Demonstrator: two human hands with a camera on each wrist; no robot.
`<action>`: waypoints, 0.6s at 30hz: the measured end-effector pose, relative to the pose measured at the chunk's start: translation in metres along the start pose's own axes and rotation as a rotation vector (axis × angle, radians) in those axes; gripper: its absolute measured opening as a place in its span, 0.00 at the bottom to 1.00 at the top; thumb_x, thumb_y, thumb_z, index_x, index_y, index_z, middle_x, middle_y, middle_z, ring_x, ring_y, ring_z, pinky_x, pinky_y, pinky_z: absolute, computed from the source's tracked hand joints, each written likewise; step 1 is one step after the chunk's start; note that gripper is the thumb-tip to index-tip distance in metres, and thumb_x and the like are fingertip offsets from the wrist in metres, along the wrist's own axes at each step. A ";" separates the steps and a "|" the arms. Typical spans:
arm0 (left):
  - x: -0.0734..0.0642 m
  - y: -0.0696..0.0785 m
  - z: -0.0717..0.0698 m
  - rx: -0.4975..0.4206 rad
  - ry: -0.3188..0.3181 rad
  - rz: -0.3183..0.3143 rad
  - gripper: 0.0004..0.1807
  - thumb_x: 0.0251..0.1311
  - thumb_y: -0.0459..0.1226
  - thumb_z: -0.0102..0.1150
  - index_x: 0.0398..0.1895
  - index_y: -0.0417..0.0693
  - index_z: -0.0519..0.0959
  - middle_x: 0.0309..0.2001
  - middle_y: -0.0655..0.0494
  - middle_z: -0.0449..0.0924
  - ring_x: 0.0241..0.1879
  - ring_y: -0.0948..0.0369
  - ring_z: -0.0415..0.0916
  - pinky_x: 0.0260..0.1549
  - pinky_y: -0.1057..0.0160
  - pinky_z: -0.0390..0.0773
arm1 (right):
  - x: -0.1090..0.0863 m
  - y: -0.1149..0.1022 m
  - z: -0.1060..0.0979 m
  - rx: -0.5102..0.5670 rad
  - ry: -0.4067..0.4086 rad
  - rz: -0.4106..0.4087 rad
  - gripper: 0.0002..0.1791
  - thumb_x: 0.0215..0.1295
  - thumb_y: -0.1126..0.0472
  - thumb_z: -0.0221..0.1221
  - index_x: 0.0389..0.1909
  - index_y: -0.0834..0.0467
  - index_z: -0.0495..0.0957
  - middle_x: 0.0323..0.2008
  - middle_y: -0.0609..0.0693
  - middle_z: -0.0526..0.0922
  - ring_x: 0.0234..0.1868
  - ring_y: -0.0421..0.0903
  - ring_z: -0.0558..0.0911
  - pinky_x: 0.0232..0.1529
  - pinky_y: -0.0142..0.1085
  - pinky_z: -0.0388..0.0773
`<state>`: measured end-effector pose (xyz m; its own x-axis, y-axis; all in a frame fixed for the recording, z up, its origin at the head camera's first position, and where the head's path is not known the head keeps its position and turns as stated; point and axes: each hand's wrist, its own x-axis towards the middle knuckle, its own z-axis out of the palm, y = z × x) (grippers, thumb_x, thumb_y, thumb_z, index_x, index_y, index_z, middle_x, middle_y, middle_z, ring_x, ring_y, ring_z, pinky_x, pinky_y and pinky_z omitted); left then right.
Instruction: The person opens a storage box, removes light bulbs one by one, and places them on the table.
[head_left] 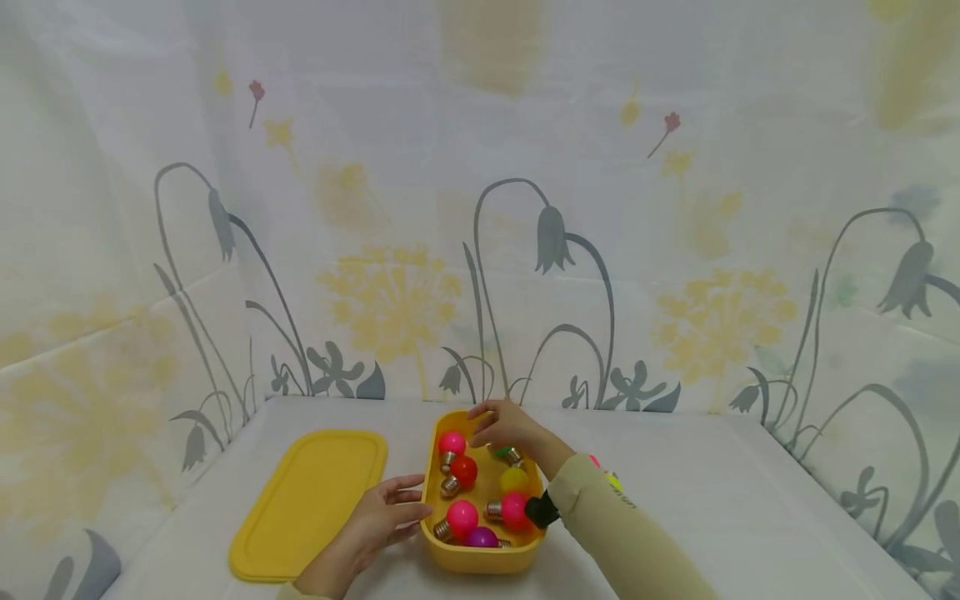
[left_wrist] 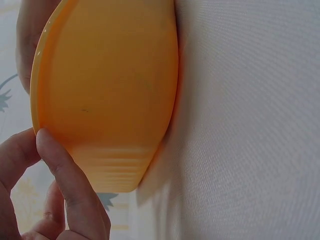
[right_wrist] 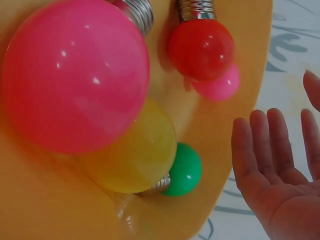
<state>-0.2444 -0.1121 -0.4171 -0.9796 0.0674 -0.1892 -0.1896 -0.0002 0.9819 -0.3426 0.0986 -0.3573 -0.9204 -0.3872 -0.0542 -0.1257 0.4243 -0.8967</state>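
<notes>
Presently the left hand (head_left: 382,517) touches with extended fingers the left edge of the yellow box (head_left: 483,560), on the table (head_left: 720,483). Over its far edge, the right hand (head_left: 510,423) has spread fingers, holding nothing. Inside lie coloured bulbs (head_left: 463,472), the purple bulb (head_left: 482,537) beside the near edge. Leftward lies the yellow lid (head_left: 311,504).

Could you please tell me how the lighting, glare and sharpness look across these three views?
In the right wrist view, small white glints on the nearest pink bulb and the red bulb; in the left wrist view, dim light and a soft shadow on the white cloth beside the yellow tub; in the head view, brighter light, but sleeve markings too small to read.
</notes>
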 end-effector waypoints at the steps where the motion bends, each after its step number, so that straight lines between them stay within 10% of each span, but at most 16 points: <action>1: 0.000 0.000 0.000 0.002 0.001 -0.002 0.30 0.52 0.30 0.66 0.59 0.34 0.68 0.45 0.41 0.73 0.33 0.59 0.75 0.36 0.60 0.80 | 0.000 0.000 0.002 -0.014 -0.009 0.008 0.21 0.54 0.69 0.64 0.50 0.65 0.73 0.37 0.57 0.78 0.34 0.48 0.77 0.45 0.47 0.77; 18: -0.001 0.002 0.000 0.025 -0.009 -0.013 0.30 0.52 0.31 0.66 0.60 0.34 0.68 0.47 0.41 0.73 0.34 0.58 0.76 0.37 0.60 0.80 | 0.002 0.016 0.018 -0.078 -0.135 0.108 0.18 0.52 0.73 0.63 0.46 0.65 0.77 0.37 0.55 0.77 0.33 0.48 0.78 0.42 0.44 0.79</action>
<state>-0.2441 -0.1116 -0.4145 -0.9764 0.0767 -0.2018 -0.2004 0.0259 0.9794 -0.3399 0.0894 -0.3799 -0.8729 -0.4397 -0.2114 -0.0619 0.5297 -0.8459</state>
